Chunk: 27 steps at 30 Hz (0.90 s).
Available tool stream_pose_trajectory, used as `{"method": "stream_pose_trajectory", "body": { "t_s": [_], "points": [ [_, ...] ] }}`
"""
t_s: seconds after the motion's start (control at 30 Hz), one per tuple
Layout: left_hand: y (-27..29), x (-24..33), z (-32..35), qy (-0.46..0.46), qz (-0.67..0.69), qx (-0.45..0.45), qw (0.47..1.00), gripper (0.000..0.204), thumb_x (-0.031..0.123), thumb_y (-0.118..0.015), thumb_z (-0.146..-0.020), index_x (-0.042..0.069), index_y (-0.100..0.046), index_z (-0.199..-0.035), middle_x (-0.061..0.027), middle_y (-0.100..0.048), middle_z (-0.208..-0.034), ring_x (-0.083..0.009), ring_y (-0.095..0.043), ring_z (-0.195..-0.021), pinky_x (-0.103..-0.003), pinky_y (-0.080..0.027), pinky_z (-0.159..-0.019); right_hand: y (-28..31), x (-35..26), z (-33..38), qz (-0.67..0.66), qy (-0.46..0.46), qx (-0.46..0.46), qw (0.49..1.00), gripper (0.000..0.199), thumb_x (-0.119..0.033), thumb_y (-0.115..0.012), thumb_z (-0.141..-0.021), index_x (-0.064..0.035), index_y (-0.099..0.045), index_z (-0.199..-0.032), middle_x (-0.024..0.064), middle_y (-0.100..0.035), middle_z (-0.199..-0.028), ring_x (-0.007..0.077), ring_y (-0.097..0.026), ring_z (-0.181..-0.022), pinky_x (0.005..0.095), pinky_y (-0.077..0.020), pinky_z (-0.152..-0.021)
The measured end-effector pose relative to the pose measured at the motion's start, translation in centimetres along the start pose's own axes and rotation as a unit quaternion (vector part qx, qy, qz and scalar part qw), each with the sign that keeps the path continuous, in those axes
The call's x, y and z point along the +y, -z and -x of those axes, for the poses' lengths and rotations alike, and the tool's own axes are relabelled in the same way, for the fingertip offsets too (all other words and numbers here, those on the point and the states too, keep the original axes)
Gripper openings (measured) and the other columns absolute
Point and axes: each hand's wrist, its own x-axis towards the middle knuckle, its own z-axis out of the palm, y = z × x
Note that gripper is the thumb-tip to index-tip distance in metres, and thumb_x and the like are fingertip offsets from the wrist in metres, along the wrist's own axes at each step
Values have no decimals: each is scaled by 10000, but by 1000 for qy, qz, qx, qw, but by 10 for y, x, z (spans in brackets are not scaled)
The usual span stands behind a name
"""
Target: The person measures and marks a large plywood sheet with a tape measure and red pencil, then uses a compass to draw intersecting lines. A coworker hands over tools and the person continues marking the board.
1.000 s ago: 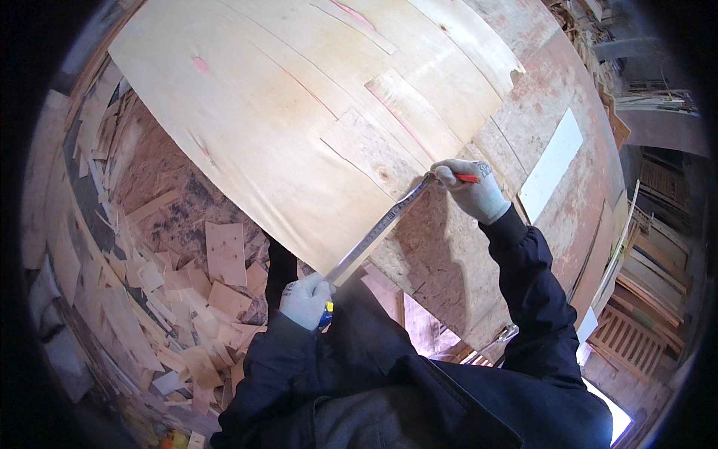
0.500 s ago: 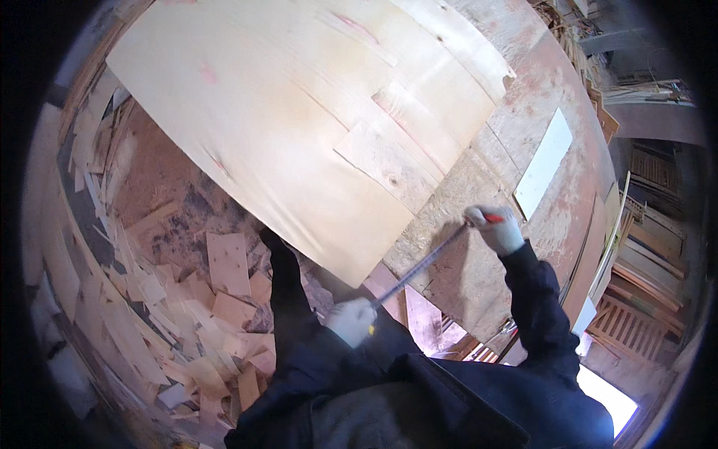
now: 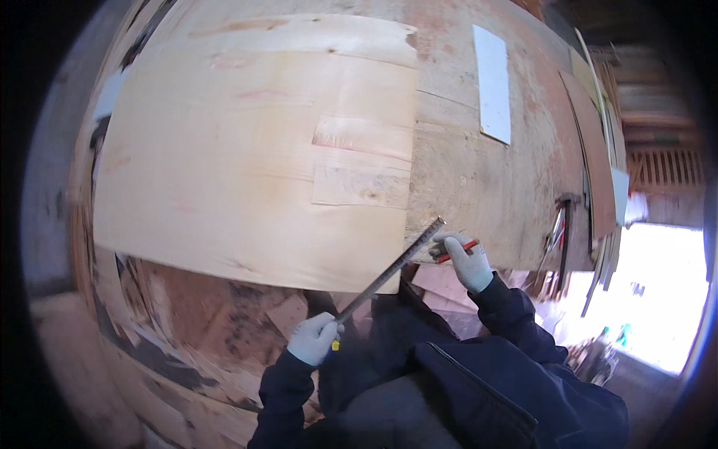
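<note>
My left hand [image 3: 313, 339], in a white glove, is closed round a tape measure; its case is mostly hidden in the fist and a small yellow bit shows below. The tape's dark marked blade [image 3: 381, 280] slants up to the right, across the near right corner of a pale plywood sheet [image 3: 262, 187]. The blade's tip ends free, just left of my right hand [image 3: 466, 263]. That hand, gloved in white too, grips a red pencil or pen [image 3: 458, 251] between its fingers. Whether any finger touches the blade, I cannot tell.
The sheet lies on a large worn board [image 3: 456, 179]. A white strip [image 3: 491, 86] rests on the board at the far right. A dark metal tool or clamp [image 3: 566, 232] stands by its right edge. Wood scraps [image 3: 202, 314] litter the floor at left; a slatted wooden piece [image 3: 668, 166] is at right.
My view has turned, and the sheet now lies straighter across it. My right hand has let go of the tape's end and keeps the red pencil or pen. More blade shows.
</note>
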Motion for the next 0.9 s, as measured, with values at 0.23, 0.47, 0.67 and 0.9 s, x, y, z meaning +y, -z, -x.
{"method": "stream_pose_trajectory", "body": {
  "t_s": [0.23, 0.47, 0.67, 0.9],
  "points": [
    [74, 27, -11, -32, -212, -111, 970, 232, 189, -514, -967, 22, -665, -909, -78, -652, -738, -166, -635, -679, -314, -495, -638, -62, 6, 43, -114, -29, 134, 984, 372, -196, -393, -1044, 34, -603, -1247, 76, -686, -900, 158, -678, -798, 302, -563, -724],
    [76, 96, -56, 31, -403, -195, 894, 263, 235, -478, -967, 57, -663, -910, -112, -651, -679, -235, -669, -615, -366, -509, -602, -59, 28, 99, -288, -80, 199, 933, 368, -121, -390, -998, 28, -528, -1305, 146, -683, -942, 184, -676, -705, 279, -544, -617],
    [51, 155, -107, 31, -514, -266, 815, 269, 241, -478, -978, 44, -650, -910, -118, -636, -636, -249, -660, -556, -382, -509, -555, -52, 58, 120, -402, -92, 233, 881, 369, -38, -405, -975, 36, -527, -1315, 156, -666, -980, 165, -646, -698, 273, -529, -693],
    [-7, 218, -166, -84, -643, -335, 684, 194, 193, -528, -900, 49, -654, -869, -177, -634, -723, -379, -642, -691, -441, -505, -637, -60, 96, 143, -417, -133, 287, 852, 366, -16, -421, -977, 28, -539, -1321, 145, -680, -956, 140, -637, -704, 260, -517, -701]
  ]
}}
